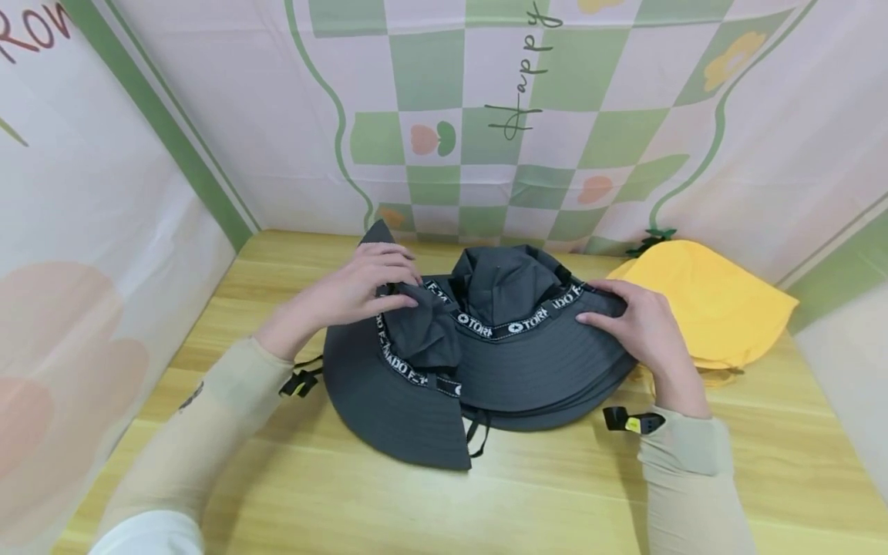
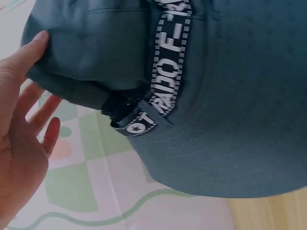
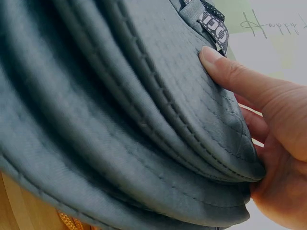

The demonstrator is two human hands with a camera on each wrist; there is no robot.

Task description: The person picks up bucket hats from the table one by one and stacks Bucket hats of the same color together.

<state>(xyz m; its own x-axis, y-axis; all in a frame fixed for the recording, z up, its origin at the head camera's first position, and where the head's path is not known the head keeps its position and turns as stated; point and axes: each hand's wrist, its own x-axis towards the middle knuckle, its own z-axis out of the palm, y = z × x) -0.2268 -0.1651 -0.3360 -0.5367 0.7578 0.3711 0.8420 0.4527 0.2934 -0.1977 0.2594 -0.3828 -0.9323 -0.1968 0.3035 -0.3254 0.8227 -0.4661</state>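
A dark grey bucket hat [image 1: 388,401] with a black-and-white lettered band stands tilted at the left. My left hand [image 1: 368,284] pinches its soft crown between thumb and fingers; in the left wrist view the thumb lies on the crown fabric [image 2: 96,45]. Beside it, several similar dark grey hats lie nested in a stack [image 1: 534,378], the left hat's brim overlapping their edge. At the right side of the stack, my right hand [image 1: 641,320] grips the brims, thumb on top. The right wrist view shows layered stitched brims [image 3: 144,120], with the fingers partly hidden behind them.
A yellow hat-like item [image 1: 701,301] with dark green leaf shapes [image 1: 652,240] lies right of the stack. Everything rests on a wood-grain table [image 1: 541,493]. A printed cloth [image 1: 486,185] hangs behind, and more cloth hangs at the left. A thin black cord [image 1: 479,439] dangles below the hats.
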